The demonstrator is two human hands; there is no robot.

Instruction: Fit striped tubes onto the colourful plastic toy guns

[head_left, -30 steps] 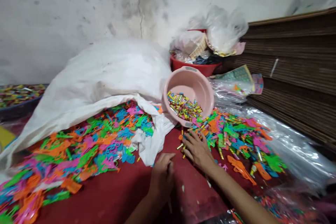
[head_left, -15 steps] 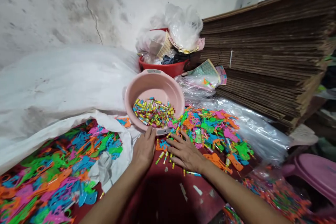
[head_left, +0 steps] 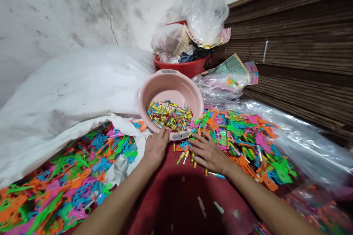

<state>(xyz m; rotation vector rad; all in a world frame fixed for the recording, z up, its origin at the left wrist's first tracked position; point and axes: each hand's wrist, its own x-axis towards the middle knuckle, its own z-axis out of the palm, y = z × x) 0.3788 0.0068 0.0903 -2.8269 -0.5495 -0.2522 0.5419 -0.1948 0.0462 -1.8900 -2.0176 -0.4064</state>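
Observation:
A pink plastic basin [head_left: 142, 97] stands in the middle, holding a heap of small candy tubes [head_left: 171, 117] in yellow, blue and red wrapping. My left hand [head_left: 156, 148] is closed on the basin's near rim, its fingers hooked over the edge. Just right of it, my right hand [head_left: 208, 152] lies palm down with its fingers spread over a few loose tubes and plastic pieces. Beside that hand spreads a pile of bright plastic toy pieces [head_left: 237, 128] in green, orange, pink and blue, mixed with more tubes. What lies under my right palm is hidden.
At left, an open white sack [head_left: 82, 80] spills many colourful plastic pieces [head_left: 68, 180]. Behind the basin stands a red tub [head_left: 183, 68] full of plastic bags. Stacked cardboard [head_left: 292, 51] rises at right, with clear plastic sheeting [head_left: 298, 139] before it. Red covering [head_left: 154, 198] lies below.
My view has turned slightly left, so the basin, tub and piles sit farther right in it. Both hands keep nearly the same places beside the basin.

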